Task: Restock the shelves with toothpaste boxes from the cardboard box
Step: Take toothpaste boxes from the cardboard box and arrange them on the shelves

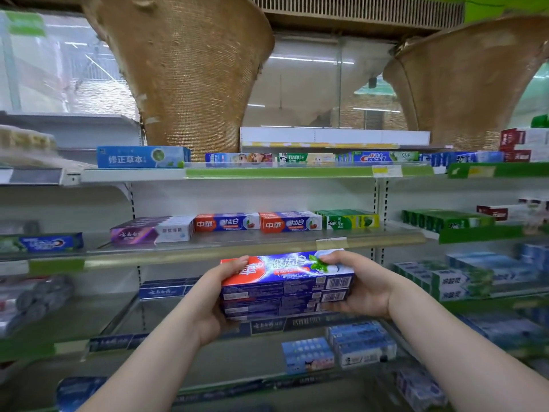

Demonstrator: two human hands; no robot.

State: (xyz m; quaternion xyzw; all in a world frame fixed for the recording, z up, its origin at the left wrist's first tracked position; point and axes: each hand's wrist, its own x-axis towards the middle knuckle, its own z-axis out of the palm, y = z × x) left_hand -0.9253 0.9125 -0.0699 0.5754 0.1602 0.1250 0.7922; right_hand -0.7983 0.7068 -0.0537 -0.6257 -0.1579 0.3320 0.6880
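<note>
Stack of toothpaste boxes [285, 283] was held in mid-air, in front of and just below the edge of the middle shelf [255, 245]. Left hand [214, 295] gripped its red end, right hand [356, 289] its barcode end, fingers curled round both. Matching red-and-blue boxes [258, 222] stood on that shelf.

bare shelf [350, 237] front, red-blue boxes [258, 222] behind

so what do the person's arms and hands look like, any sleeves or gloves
Both arms are bare as far as the frame shows: no sleeve on the left forearm or the right forearm. The left hand and right hand wear no gloves, and no watch, bracelet or ring shows on the wrists or the fingers in view.
</note>
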